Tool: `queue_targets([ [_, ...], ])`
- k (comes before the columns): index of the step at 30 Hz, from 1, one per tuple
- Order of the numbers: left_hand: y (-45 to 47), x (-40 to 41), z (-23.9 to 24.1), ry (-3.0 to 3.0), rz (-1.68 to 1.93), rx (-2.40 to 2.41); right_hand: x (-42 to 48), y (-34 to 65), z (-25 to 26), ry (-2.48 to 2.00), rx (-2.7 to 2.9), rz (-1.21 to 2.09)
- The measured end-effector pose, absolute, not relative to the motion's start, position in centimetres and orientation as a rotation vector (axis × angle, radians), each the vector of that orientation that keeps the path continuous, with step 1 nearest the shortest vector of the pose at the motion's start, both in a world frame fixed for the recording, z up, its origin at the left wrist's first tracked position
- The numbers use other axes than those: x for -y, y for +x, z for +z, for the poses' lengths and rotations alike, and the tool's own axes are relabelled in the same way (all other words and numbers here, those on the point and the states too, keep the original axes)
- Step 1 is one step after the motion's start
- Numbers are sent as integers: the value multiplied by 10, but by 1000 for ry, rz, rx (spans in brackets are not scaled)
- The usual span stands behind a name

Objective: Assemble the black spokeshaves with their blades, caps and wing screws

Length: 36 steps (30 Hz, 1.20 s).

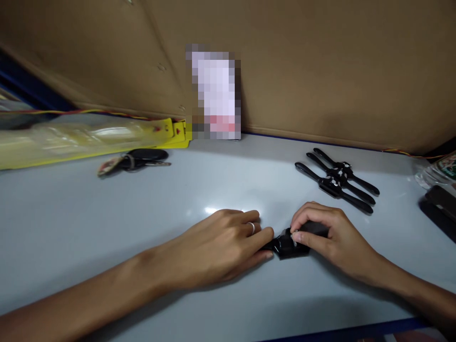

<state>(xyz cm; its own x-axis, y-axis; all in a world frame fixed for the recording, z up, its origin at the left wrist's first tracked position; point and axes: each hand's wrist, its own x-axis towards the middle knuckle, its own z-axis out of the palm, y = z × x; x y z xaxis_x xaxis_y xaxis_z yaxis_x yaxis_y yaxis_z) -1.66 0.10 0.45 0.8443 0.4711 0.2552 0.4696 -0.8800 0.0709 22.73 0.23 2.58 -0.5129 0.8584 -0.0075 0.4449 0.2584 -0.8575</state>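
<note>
A black spokeshave [285, 244] lies on the grey table in front of me. My left hand [238, 242], with a ring on one finger, is wrapped round its left handle, which is mostly hidden under the fingers. Thumb and forefinger of my right hand [320, 232] pinch a small silvery screw [295, 237] on the middle of the tool. The right handle is largely covered by that hand. Beyond my right hand, three more black spokeshaves [337, 180] rest side by side at a slant, with shiny metal parts at their centres.
A key with a black fob [147, 156] lies at the back left. Behind it are yellow cards in clear plastic packaging [89, 140]. A blurred-out pale item [217, 90] leans on the cardboard wall [338, 71]. At right sit a dark object [440, 209] and clear plastic [432, 173].
</note>
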Motion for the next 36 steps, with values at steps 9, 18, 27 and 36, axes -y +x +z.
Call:
queue_targets([
  [9,-17,-1,6,2999,381,-763,-3,218,31,-1264,2111,1072],
  [18,-17,-1,6,3004,375,-778,-6,221,31,-1165,2158,1106],
  [27,-16,-1,6,2998,419,-773,6,221,18,-1093,2357,654],
  [36,-17,-1,5,3017,420,-770,8,211,9,-1086,2466,134],
])
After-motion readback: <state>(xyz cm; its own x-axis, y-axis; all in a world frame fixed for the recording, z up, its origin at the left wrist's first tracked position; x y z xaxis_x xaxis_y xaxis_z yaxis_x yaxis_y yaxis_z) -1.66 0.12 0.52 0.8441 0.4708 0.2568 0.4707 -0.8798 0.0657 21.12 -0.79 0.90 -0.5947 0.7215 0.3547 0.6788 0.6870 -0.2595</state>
